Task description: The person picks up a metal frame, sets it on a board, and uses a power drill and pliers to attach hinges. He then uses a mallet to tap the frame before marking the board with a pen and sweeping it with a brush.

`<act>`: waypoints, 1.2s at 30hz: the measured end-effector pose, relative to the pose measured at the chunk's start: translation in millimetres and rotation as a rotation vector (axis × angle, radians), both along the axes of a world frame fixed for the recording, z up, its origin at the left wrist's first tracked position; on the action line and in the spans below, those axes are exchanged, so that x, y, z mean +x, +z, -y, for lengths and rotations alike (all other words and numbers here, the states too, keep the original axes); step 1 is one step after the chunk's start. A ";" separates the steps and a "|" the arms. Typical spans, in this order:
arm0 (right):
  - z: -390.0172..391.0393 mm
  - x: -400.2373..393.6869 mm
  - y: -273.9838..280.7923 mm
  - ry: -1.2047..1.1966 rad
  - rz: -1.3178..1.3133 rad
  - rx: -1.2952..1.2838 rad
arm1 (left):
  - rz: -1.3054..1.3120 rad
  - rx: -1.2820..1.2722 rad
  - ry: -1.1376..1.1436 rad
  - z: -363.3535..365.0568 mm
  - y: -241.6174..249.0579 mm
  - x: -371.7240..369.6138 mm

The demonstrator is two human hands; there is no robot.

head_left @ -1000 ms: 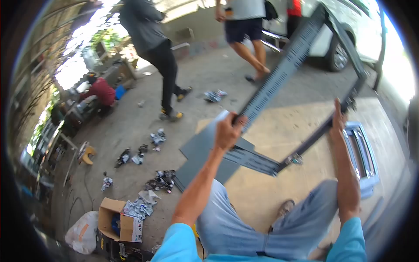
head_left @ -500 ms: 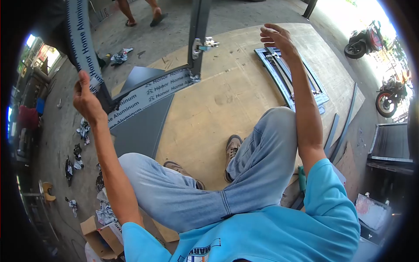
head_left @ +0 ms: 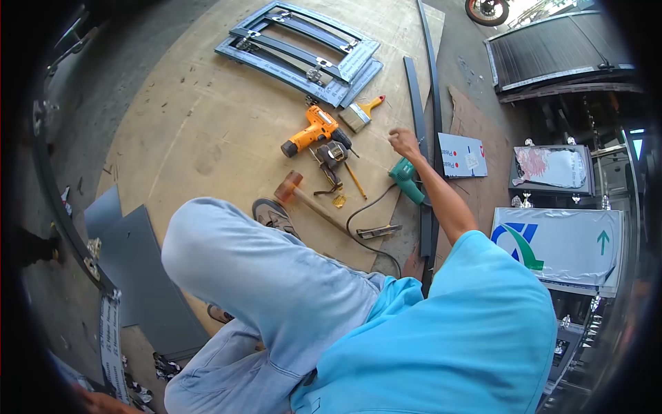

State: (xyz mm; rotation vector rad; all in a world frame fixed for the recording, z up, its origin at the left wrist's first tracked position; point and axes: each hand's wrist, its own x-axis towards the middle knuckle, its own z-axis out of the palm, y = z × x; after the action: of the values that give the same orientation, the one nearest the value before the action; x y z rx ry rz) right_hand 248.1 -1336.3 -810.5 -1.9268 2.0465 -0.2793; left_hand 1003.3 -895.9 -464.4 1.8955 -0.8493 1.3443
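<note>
My right hand reaches over the board, loosely curled with nothing visible in it. Just below it lies a green corded power tool. At the lower left edge, my left hand is partly cut off and dim, closed at a dark aluminum frame with printed film. Left of my right hand are an orange cordless drill, a paintbrush, a tape measure and a pencil. A mallet lies near my shoe.
Stacked aluminum frames lie on the plywood board. Long dark bars run along its right edge. Grey sheets are at left. Film-covered panels stand at right, and a black cord loops across the board.
The view has swung right and down, bringing the tools into sight. My right hand has moved from above the stacked frames to the green tool. My left hand and its frame have slid toward the edge.
</note>
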 end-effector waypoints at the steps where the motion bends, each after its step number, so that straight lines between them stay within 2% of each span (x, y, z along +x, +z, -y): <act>1: -18.8 -17.4 -6.1 -0.059 0.041 0.141 | -0.004 0.011 -0.010 8.5 1.2 -14.9; 2: -36.0 -29.9 -10.2 -0.117 0.084 0.264 | -0.024 0.077 0.049 13.2 -1.0 -31.9; 3: -44.4 -35.1 -20.0 -0.094 0.004 0.208 | -0.042 0.139 0.111 18.3 -4.4 -41.7; 4: -49.1 -32.2 -30.3 -0.023 -0.108 0.066 | -0.196 0.210 0.103 12.1 -8.1 -39.5; 5: -35.8 -47.6 -59.5 0.097 -0.159 0.095 | -0.241 0.474 0.215 -50.5 -34.3 54.5; 6: -22.1 -49.9 -102.3 0.078 0.160 -0.101 | -0.093 0.495 0.241 -31.3 -27.8 20.8; 7: -2.1 -43.6 -137.3 0.122 0.327 -0.268 | -0.260 0.481 0.320 -12.0 -17.5 -2.2; 9: 95.0 -92.2 -311.4 -0.088 0.385 -0.196 | -0.251 0.496 0.393 12.2 -7.2 -36.4; 10: 89.2 -17.1 -212.1 -0.476 0.195 -0.200 | -0.243 0.563 0.522 8.6 -12.0 -36.1; 11: 112.3 1.3 -192.7 -0.611 0.211 0.035 | -0.223 0.575 0.472 15.4 -10.8 -44.6; 12: 130.2 18.5 -178.8 -0.738 0.245 0.136 | -0.250 0.580 0.473 16.4 -15.3 -45.8; 13: 143.9 40.2 -170.1 -0.713 0.270 0.127 | -0.295 0.600 0.454 8.0 -24.1 -47.5; 15: 140.4 73.6 -142.3 -0.954 0.075 0.206 | -0.281 0.629 0.454 2.6 -24.3 -46.2; 17: 149.1 72.2 -149.9 -0.980 0.036 0.221 | -0.259 0.669 0.447 3.4 -25.2 -44.6; 19: 155.6 65.9 -156.6 -1.056 0.167 0.166 | -0.309 0.654 0.475 3.6 -28.0 -47.8; 20: 155.8 66.1 -154.3 -1.053 0.150 0.162 | -0.324 0.662 0.475 4.1 -28.8 -47.6; 22: 136.8 48.8 -149.5 -0.735 0.971 0.093 | -0.356 0.658 0.504 9.5 -27.5 -43.9; 23: 137.8 39.7 -162.7 -0.785 1.369 0.133 | -0.323 0.656 0.532 12.4 -27.2 -43.7; 24: 126.4 34.0 -152.7 -0.704 1.452 0.080 | -0.306 0.684 0.544 15.5 -26.0 -43.5; 25: 115.8 34.3 -131.6 -0.655 1.160 -0.054 | -0.360 0.664 0.562 19.8 -25.7 -45.1; 26: 110.9 33.9 -111.1 -0.715 0.828 -0.129 | -0.385 0.688 0.546 22.2 -25.9 -44.2; 28: 85.1 74.4 -25.6 -0.659 1.060 -0.093 | -0.458 0.638 0.499 22.6 -29.4 -38.1; 29: 75.2 92.4 11.2 -0.643 1.036 -0.093 | -0.487 0.642 0.506 26.6 -31.7 -40.0; 31: 63.7 125.1 66.3 -0.304 1.498 0.084 | -0.488 0.583 0.364 37.0 -30.0 -44.6; 32: 68.9 134.3 79.8 -0.283 1.489 0.105 | -0.468 0.591 0.332 40.4 -31.5 -43.6; 34: 87.9 161.8 97.1 -0.178 1.676 0.492 | -0.466 0.587 0.285 48.7 -34.0 -41.1; 35: 99.5 177.7 93.3 -0.158 1.662 0.519 | -0.483 0.580 0.271 53.3 -34.3 -41.7; 36: 115.5 198.1 84.4 -0.011 1.493 0.519 | -0.488 0.585 0.273 61.0 -33.0 -44.7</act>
State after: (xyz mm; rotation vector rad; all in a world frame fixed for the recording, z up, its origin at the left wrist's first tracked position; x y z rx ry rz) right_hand 446.1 -1451.7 -726.0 -0.8050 0.9265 -0.7755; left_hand 958.6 -956.9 -497.4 2.7242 -0.7967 0.7413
